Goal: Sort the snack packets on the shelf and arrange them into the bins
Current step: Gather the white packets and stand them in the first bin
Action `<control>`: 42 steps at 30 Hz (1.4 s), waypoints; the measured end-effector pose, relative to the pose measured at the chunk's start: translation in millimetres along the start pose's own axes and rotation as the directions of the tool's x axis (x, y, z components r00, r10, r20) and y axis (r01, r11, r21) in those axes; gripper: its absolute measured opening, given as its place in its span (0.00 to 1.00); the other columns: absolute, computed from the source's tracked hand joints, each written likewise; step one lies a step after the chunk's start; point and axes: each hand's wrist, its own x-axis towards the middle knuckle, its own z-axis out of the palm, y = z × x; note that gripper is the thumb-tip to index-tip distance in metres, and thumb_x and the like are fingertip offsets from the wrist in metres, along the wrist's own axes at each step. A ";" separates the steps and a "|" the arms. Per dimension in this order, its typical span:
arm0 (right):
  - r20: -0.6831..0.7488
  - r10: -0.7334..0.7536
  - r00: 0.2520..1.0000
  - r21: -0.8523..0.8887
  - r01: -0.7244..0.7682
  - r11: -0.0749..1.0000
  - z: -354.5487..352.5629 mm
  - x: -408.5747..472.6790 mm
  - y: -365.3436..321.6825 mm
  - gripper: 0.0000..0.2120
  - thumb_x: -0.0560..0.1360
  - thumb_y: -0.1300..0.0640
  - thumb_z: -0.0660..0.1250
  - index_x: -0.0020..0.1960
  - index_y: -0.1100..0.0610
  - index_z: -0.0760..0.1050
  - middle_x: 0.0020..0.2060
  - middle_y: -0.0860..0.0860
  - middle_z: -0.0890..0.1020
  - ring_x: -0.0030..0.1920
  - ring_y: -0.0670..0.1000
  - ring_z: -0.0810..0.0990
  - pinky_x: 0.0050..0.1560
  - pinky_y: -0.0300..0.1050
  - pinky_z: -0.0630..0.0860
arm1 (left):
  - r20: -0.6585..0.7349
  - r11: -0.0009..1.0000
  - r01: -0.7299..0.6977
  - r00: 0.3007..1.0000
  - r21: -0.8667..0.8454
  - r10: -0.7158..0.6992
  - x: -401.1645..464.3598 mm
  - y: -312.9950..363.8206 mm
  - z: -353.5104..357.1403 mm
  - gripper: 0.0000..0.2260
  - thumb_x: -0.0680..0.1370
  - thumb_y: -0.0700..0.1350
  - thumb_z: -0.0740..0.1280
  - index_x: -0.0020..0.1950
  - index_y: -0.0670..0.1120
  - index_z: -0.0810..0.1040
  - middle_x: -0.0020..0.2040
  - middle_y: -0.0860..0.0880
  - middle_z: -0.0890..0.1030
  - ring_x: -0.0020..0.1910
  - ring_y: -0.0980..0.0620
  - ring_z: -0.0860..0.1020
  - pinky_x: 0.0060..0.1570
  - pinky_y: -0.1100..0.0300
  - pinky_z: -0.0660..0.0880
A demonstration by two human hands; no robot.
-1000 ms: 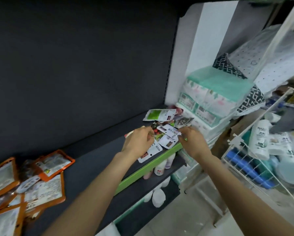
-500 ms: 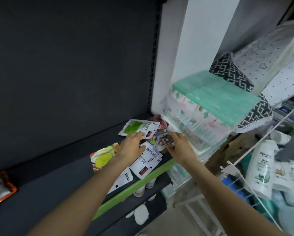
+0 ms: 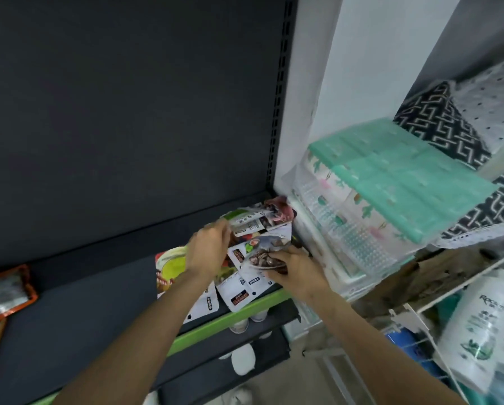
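Both hands work the heap of flat, glossy snack packets piled at the right end of the dark shelf, against its green front lip. The right hand has its fingers curled round a clear-fronted packet of brown pieces, lifted a little off the pile, probably to separate it as one kind. The left hand reaches over the heap toward a white-and-green packet; its fingers look bent onto that packet's edge, though blur hides whether they truly grip it. Beneath its wrist lies a red-and-yellow printed packet, with white-backed ones fanned toward the lip.

Orange-edged packets lie well apart at the shelf's left end (seemingly a group already sorted). No bin for the packets is plainly in view. Just beside the heap on the right, a stack of clear plastic crates with a mint-green lid crowds the corner, leaving the right hand little room.
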 end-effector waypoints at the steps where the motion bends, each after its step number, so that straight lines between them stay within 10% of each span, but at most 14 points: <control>1: 0.004 -0.021 1.000 0.018 0.021 1.000 -0.7 1.6 -1.7 0.22 0.76 0.44 0.64 0.68 0.49 0.71 0.67 0.49 0.71 0.65 0.52 0.71 0.61 0.47 0.72 | -0.042 0.999 0.016 0.999 -0.037 -0.017 -7.7 -8.8 -8.7 0.07 0.81 0.43 0.61 0.46 0.43 0.76 0.35 0.47 0.79 0.29 0.51 0.75 0.28 0.63 0.65; 6: -0.118 -0.074 0.990 0.021 0.077 0.997 -7.7 25.9 -8.5 0.20 0.79 0.55 0.62 0.70 0.53 0.68 0.66 0.53 0.71 0.66 0.54 0.69 0.65 0.48 0.69 | -0.202 0.980 0.173 0.961 -0.095 -0.190 -29.4 -33.9 -42.6 0.08 0.80 0.44 0.63 0.43 0.43 0.76 0.25 0.51 0.72 0.23 0.51 0.71 0.24 0.61 0.63; 13: 0.127 -0.047 0.991 -0.123 0.063 0.990 1.3 70.2 -36.0 0.34 0.78 0.44 0.59 0.78 0.52 0.46 0.77 0.54 0.52 0.76 0.55 0.52 0.75 0.52 0.51 | -0.242 0.951 0.252 0.926 -0.181 -0.291 -36.8 -45.7 -68.6 0.07 0.79 0.43 0.64 0.45 0.41 0.79 0.37 0.44 0.83 0.35 0.44 0.80 0.33 0.54 0.76; 22: 0.077 -0.091 0.993 -0.346 0.113 0.932 22.6 82.2 -70.2 0.27 0.77 0.41 0.61 0.70 0.54 0.66 0.69 0.53 0.67 0.71 0.54 0.63 0.74 0.55 0.55 | -0.309 0.921 0.323 0.873 -0.217 -0.379 -50.1 -75.3 -101.7 0.09 0.79 0.41 0.64 0.45 0.36 0.78 0.44 0.40 0.84 0.38 0.46 0.79 0.28 0.74 0.64; 32: -0.053 -0.047 0.997 -0.345 0.026 0.938 20.9 90.3 -90.2 0.08 0.78 0.63 0.60 0.55 0.59 0.74 0.50 0.56 0.81 0.51 0.55 0.80 0.48 0.45 0.75 | -0.278 0.913 0.300 0.884 -0.276 -0.375 -55.1 -82.5 -111.1 0.10 0.79 0.40 0.65 0.38 0.45 0.71 0.47 0.41 0.84 0.38 0.53 0.77 0.28 0.78 0.66; 42: -0.202 -0.126 0.971 -0.025 0.124 0.992 -8.1 78.4 -98.2 0.09 0.79 0.58 0.61 0.54 0.56 0.79 0.41 0.55 0.83 0.39 0.54 0.81 0.36 0.43 0.74 | -0.248 0.896 0.302 0.888 -0.325 -0.388 -57.8 -86.6 -115.0 0.07 0.79 0.41 0.65 0.44 0.40 0.78 0.48 0.44 0.84 0.39 0.54 0.78 0.30 0.77 0.67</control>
